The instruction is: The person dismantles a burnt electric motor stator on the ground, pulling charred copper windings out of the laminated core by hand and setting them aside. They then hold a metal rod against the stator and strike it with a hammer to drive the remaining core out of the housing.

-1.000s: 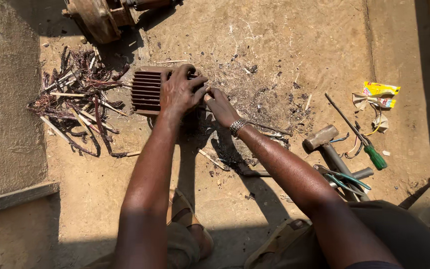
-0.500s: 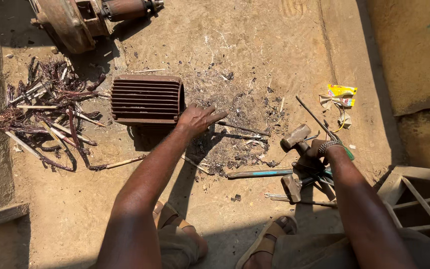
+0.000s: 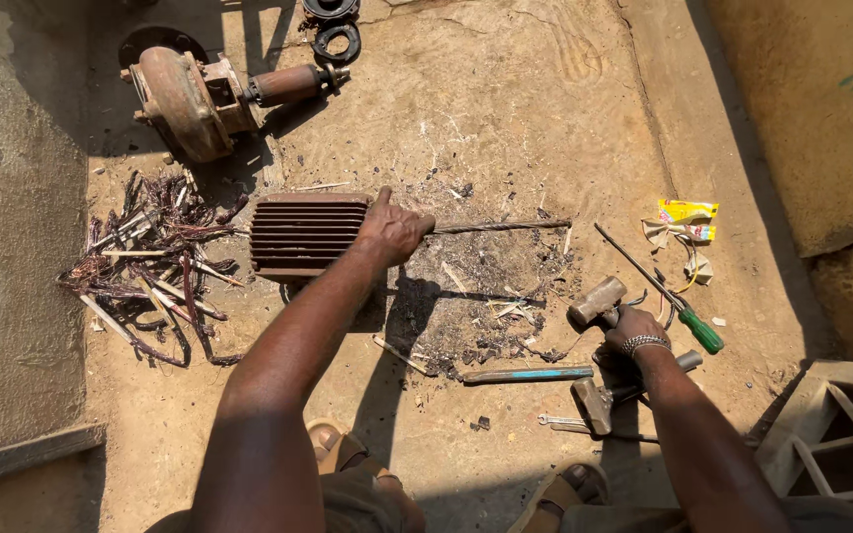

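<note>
Rightward from the clenched left hand runs the long steel rod, while the right hand grasps the hammer.

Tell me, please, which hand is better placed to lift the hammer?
Right, probably: the right hand lies on the hammer handle, while the left hand is shut round the rod beside the housing.

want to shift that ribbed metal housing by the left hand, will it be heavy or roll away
Probably heavy for its size: the ribbed housing looks like thick finned metal. It seems unlikely to roll, since it lies settled on the dirt floor, fins running lengthwise. The fins should give grip, though rust and grit may be rough on skin. The left hand rests at its end, holding a long rod.
</note>
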